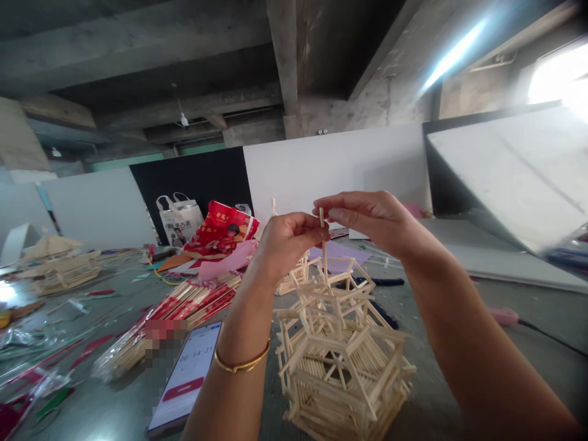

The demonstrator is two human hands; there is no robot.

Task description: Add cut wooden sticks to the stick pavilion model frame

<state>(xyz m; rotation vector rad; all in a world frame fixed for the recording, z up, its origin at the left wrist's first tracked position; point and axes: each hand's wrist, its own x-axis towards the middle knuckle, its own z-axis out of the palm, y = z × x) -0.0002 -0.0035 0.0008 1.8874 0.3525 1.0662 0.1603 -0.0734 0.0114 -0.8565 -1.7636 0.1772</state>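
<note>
In the head view a tiered frame (340, 355) of pale wooden sticks, like a small pavilion model, stands on the table in front of me. A short upright wooden stick (324, 254) rises from its top. My left hand (294, 239), with a gold bangle at the wrist, pinches this stick near its upper end between thumb and fingers. My right hand (367, 217) is held close on the right of the stick's tip, thumb and fingers stretched toward it with a gap between them. Whether its fingertips touch the stick is hard to see.
A phone (188, 373) showing a timer lies left of the frame, beside plastic-wrapped bundled sticks (184, 312). Dark-handled pliers (386, 282) lie behind it. A pink corded tool (503, 316) is at right. Red (225, 229) and white bags (180, 217) stand behind; another stick model (68, 269) sits far left.
</note>
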